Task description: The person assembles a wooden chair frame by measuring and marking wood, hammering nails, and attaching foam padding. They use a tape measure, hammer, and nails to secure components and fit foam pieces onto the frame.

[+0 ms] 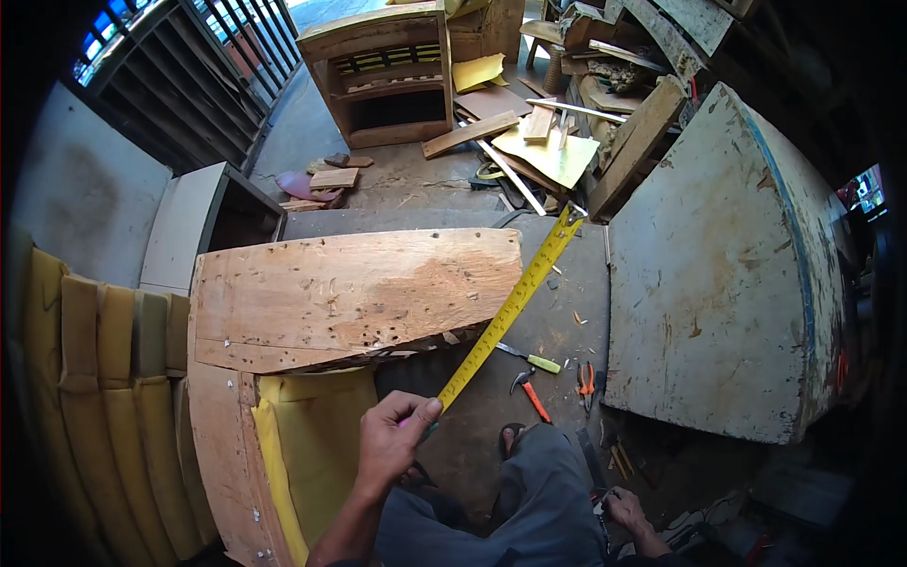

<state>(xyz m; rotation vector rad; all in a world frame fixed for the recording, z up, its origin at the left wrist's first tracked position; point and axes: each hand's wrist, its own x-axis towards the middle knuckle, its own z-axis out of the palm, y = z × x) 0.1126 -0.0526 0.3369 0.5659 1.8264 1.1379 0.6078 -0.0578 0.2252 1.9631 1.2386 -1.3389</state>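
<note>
While the wooden cabinet [373, 28] at the back stands open at the front, with slats showing up top, its lower opening is too dark to make out what's in it. Same deal with the white cabinet [179, 227] on the left: open side, murky inside. Closer in, the wooden frame [350, 293] has yellow padding [326, 425] sitting in its hollow.

As for the tape measure [510, 307], it's pulled out over the floor, just beside the frame's right end. Its long axis runs diagonally, near end low left, metal hook pointing up and right, away from the person. Left hand [395, 439] has its fingers pinching the near end, thumb on top. Right hand [625, 510] is down by the thigh, fingers curled, but honestly can't tell on what.
</note>
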